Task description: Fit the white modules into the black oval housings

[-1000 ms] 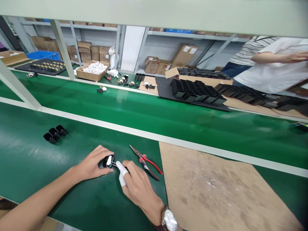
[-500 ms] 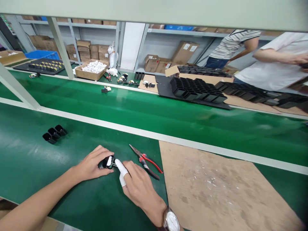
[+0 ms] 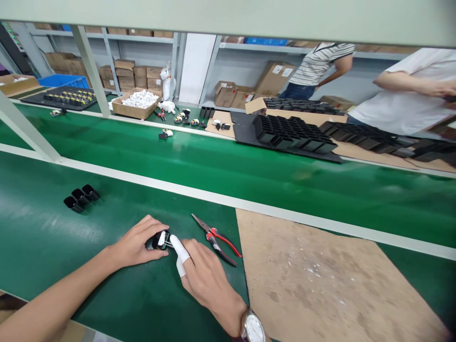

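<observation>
My left hand [image 3: 142, 241] is closed around a small black plastic housing [image 3: 155, 243], its open end turned to the right. Inside that opening show a white part and a bit of green circuit board [image 3: 163, 240]. My right hand [image 3: 204, 268], with white finger cots [image 3: 182, 254] on two digits, pinches at the opening. Thin pale strands, seemingly wires, run from the housing to these fingertips; their ends are hidden. Right of the hands, long-nose pliers [image 3: 213, 237] with red and black handles lie on the green bench, touched by neither hand.
Three black housings [image 3: 81, 195] stand at left. A brown board [image 3: 320, 280] covers the bench at right. Behind a pale rail, the green belt [image 3: 213, 161] carries circuit assemblies [image 3: 166, 134]. Beyond are black housings in rows [image 3: 292, 133], a box of white pieces [image 3: 137, 104] and two people.
The circuit assemblies on the belt have shifted a little to the right. The person in the striped shirt has moved left. My hands and the housing stay nearly still.
</observation>
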`<state>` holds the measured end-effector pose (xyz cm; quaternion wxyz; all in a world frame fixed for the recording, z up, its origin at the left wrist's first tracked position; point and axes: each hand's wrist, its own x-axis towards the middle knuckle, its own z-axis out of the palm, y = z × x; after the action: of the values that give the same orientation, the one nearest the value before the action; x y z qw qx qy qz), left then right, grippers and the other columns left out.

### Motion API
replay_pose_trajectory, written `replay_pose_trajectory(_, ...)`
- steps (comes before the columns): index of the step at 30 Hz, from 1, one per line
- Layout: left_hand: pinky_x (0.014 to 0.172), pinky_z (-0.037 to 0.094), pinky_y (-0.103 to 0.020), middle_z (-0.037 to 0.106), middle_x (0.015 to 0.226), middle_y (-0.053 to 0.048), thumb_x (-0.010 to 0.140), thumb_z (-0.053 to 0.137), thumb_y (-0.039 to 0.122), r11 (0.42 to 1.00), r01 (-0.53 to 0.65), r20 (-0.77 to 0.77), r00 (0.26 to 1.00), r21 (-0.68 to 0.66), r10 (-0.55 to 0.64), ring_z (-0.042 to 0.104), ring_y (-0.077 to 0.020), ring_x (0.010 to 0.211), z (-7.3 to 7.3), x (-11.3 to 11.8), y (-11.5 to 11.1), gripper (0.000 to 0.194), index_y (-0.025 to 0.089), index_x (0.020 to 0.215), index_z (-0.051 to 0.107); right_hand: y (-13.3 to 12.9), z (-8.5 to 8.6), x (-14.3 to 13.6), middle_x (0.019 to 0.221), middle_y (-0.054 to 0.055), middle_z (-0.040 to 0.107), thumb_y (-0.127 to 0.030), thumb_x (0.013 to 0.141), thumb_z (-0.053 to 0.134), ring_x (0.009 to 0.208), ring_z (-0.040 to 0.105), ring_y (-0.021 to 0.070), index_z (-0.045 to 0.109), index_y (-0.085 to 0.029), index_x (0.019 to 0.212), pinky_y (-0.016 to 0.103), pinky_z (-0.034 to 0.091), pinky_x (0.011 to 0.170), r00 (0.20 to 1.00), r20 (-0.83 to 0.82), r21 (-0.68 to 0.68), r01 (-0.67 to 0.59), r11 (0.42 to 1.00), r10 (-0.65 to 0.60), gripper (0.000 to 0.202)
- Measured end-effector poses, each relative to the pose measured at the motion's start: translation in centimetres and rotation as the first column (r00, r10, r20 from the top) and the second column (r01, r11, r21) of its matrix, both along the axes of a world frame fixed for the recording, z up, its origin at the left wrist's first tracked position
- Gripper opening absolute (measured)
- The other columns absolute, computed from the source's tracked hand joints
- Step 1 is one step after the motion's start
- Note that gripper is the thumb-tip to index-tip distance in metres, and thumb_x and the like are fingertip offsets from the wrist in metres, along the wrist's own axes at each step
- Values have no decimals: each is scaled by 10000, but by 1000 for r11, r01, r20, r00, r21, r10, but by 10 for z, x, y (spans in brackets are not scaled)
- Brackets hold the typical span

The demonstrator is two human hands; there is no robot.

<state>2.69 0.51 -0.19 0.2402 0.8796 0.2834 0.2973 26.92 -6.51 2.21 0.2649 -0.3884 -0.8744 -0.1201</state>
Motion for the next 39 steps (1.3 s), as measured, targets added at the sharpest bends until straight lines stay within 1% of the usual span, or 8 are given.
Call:
replay_pose_trajectory(11, 939, 570, -441, 683, 1202, -133, 929, 807, 339, 999, 34, 31, 999, -26, -33, 640, -275, 1077, 1, 1, -2, 637, 231, 1479, 504, -1, -7, 0, 989, 112, 653, 18, 896, 409, 856, 614, 235, 638, -165, 1060, 377, 566, 730, 997, -83, -38, -9, 999, 6, 336)
replay_pose_trajectory(18, 958, 562, -445, 685, 1208, -129, 932, 803, 334, 998, 46, 20, 999, -31, -45, 633, -276, 1089, -2, -1, -1, 619, 229, 1466, 509, 0, -19, 3, 1080, 138, 663, 7, 919, 452, 954, 629, 264, 537, -84, 1398, 391, 580, 795, 986, -164, -101, 4, 995, -20, 495)
replay_pose_trajectory(22, 955, 561, -438, 684, 1216, -127, 934, 802, 334, 998, 54, 14, 998, -41, -53, 628, -275, 1096, -2, -1, -1, 618, 228, 1466, 505, 0, -22, 3, 1087, 139, 663, 0, 935, 461, 958, 622, 271, 489, -72, 1466, 400, 576, 802, 984, -175, -121, 0, 993, -21, 537)
replay_pose_trajectory(26, 950, 558, -438, 681, 1213, -123, 936, 801, 331, 998, 54, 11, 999, -36, -54, 626, -273, 1085, -1, -1, -1, 620, 229, 1468, 499, -2, -20, 3, 1072, 134, 657, -15, 942, 490, 935, 607, 262, 532, -74, 1399, 391, 565, 791, 984, -175, -115, -25, 993, 5, 464)
replay_pose_trajectory(29, 945, 559, -434, 683, 1210, -126, 936, 800, 339, 998, 61, 19, 998, -31, -60, 630, -274, 1086, 0, -1, -1, 624, 225, 1472, 501, -2, -19, 3, 1076, 128, 645, 4, 908, 486, 933, 603, 255, 623, -129, 1179, 387, 559, 800, 986, -163, -114, -36, 993, 17, 332)
replay_pose_trajectory(33, 939, 562, -432, 693, 1206, -131, 941, 795, 336, 997, 68, 25, 997, -22, -68, 638, -276, 1085, 0, 0, -1, 617, 219, 1473, 506, 0, -17, 3, 1019, 127, 630, 27, 871, 475, 886, 590, 248, 618, -162, 965, 377, 552, 748, 989, -142, -94, -41, 995, 27, 254)
replay_pose_trajectory(36, 928, 562, -429, 697, 1196, -135, 943, 793, 337, 997, 75, 28, 997, -14, -75, 641, -275, 1071, -1, 0, -1, 615, 212, 1473, 507, 2, -18, 4, 1001, 127, 630, 28, 868, 461, 860, 581, 247, 620, -164, 966, 367, 542, 704, 990, -138, -90, -34, 995, 22, 268)
replay_pose_trajectory(39, 920, 561, -423, 695, 1196, -135, 946, 789, 339, 997, 73, 19, 997, -29, -72, 638, -276, 1072, -1, 0, -1, 611, 213, 1472, 506, 4, -21, 6, 1042, 127, 639, 14, 881, 462, 890, 593, 251, 634, -150, 1091, 373, 546, 731, 987, -159, -106, -34, 994, 17, 317)
